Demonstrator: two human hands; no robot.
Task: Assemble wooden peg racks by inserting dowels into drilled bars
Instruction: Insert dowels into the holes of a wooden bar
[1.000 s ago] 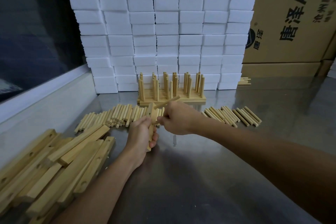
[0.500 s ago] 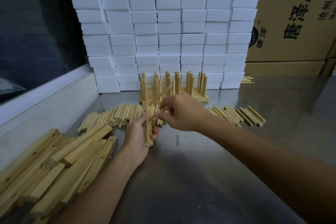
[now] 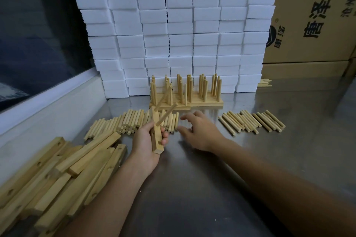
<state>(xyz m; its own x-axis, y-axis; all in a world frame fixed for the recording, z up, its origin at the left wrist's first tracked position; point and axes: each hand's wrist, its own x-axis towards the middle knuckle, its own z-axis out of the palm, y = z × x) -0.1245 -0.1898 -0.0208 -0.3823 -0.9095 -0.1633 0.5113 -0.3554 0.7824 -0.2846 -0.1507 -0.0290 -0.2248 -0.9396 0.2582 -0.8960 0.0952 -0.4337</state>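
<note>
My left hand (image 3: 146,141) grips a drilled wooden bar (image 3: 156,134), held on end above the steel table. Two dowels (image 3: 166,114) stick out of the bar, slanting up to the right. My right hand (image 3: 200,131) hovers just right of the bar with its fingers spread and holds nothing. Its fingertips are close to a pile of loose dowels (image 3: 131,123) behind the bar. A second row of loose dowels (image 3: 250,121) lies to the right. Finished racks (image 3: 186,92) with upright pegs stand at the back.
A heap of drilled bars (image 3: 57,175) lies at the front left. White foam blocks (image 3: 173,31) are stacked as a wall behind the racks, with cardboard boxes (image 3: 316,15) at the right. A raised ledge (image 3: 48,106) borders the table's left side.
My right hand has let go of the second dowel, which now sits in the bar, and has moved down and right toward the loose dowels. The bar stays in my left hand.
</note>
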